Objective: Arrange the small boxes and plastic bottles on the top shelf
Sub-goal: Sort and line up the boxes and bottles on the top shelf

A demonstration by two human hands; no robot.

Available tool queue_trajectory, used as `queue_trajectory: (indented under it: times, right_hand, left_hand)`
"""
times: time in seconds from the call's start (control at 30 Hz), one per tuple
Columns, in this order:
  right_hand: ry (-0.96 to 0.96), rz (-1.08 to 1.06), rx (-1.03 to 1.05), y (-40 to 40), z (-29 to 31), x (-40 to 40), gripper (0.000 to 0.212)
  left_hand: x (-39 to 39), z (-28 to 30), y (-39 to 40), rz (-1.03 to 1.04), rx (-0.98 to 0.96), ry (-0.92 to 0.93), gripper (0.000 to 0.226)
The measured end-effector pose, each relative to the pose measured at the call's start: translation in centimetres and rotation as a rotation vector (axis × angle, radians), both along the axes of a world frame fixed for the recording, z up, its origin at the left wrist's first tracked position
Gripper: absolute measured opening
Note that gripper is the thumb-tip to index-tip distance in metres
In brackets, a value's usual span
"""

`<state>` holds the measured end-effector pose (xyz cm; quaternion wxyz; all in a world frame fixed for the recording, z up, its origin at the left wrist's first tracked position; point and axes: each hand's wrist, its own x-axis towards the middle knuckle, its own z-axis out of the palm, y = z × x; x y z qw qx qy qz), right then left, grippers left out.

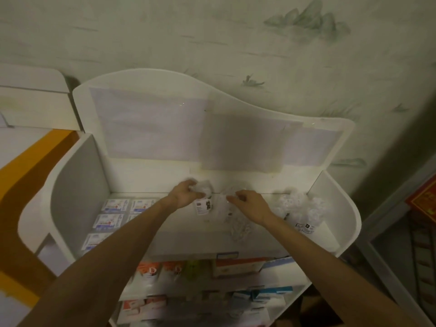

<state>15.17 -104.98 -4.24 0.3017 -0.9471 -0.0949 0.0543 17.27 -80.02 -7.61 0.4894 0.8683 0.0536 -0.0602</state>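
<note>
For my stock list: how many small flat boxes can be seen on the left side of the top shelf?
5 at least. Two lie in the back row, two in the middle row, one in front. The left forearm covers part of them and may hide more.

Dim room, pale painted wall (212,31)

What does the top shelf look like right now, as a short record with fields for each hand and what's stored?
left hand: grips a clear plastic bottle with a white label, mid shelf
right hand: fingers on a crinkled clear plastic wrap
left of shelf: flat white and blue small boxes in rows
right of shelf: cluster of clear plastic bottles
shelf: white top shelf
</note>
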Motion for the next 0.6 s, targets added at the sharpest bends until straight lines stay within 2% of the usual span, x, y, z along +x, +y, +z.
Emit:
queue_trajectory:
  times: [0.1,0.23,0.33,0.53,0.6]
  right_hand:
    - [-0.013,-0.019,0.054,0.3,0.1,-0.3,0.054]
    - [-0.003,-0.011,0.111,0.6,0.2,-0.6,0.068]
    - [0.017,0.029,0.176,0.9,0.3,-0.9,0.080]
    - [0.027,0.034,0.191,1.2,0.1,-1.3,0.077]
    - [0.037,0.024,0.174,1.4,0.4,-1.7,0.066]
  left_hand:
    - [0.0,-0.2,0.5,0.001,-0.034,0.019,0.053]
    - [-0.3,0.1,0.9,0.002,-0.052,0.026,0.050]
    - [-0.6,0.3,1.1,0.004,-0.041,0.019,0.062]
    - [-1.2,0.4,1.5,0.003,-0.008,-0.013,0.058]
    - [-1.3,0.4,1.6,-0.003,0.017,-0.020,0.058]
